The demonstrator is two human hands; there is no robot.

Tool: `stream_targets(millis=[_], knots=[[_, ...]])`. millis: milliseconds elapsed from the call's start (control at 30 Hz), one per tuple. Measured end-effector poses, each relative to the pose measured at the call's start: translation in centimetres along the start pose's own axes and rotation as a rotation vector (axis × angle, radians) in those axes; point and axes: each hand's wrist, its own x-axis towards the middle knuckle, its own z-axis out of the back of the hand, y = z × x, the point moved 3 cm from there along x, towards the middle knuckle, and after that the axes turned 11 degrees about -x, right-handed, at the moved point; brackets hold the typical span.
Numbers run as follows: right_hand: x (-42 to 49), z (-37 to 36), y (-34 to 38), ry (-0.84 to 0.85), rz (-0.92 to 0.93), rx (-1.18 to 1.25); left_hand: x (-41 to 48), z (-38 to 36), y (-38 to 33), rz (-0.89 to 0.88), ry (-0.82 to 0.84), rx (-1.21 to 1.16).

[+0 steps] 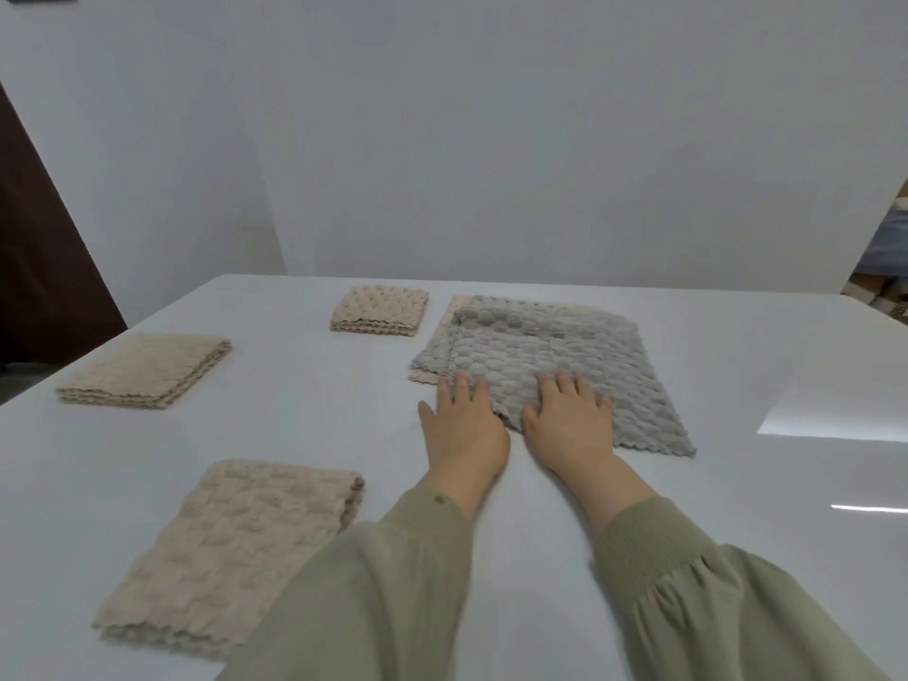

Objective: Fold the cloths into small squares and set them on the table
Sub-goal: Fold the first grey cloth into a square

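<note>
Grasping nothing, left hand and right hand press flat, palm-down, on grey cloth.

White table, beige cloths, grey cloth

The table is white, smooth and glossy, with light glare at the right of the frame. The grey cloth, centre right, is soft plush fabric with a raised bubble pile, matt, with a wavy edge. The lower-left beige cloth, middle-left beige cloth and upper-centre beige cloth have the same bubbled, matt texture and scalloped edges. The sleeves, at the bottom, are matt olive fabric with ribbed cuffs. The wall, at the top, is plain, matt and smooth.
</note>
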Motion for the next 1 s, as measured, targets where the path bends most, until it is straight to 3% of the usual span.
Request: stream_targets(millis=[333,667,867,1000], knots=[[-1.2,0.5,-7.1,-0.015,0.152,0.038,-1.7,-1.8,-4.3,0.060,-0.057,0.020],[-2.8,0.9,-15.3,0.004,0.161,0.086,-4.0,-5.8,-12.2,0.137,-0.133,-0.061],[-2.7,0.8,-17.1,0.003,0.187,0.167,-4.9,-4.7,-11.8,0.083,-0.321,-0.091],[-1.8,1.1,-16.9,-0.076,0.188,0.205,-4.7,-3.4,-12.1,0.088,-0.477,-0.304]])
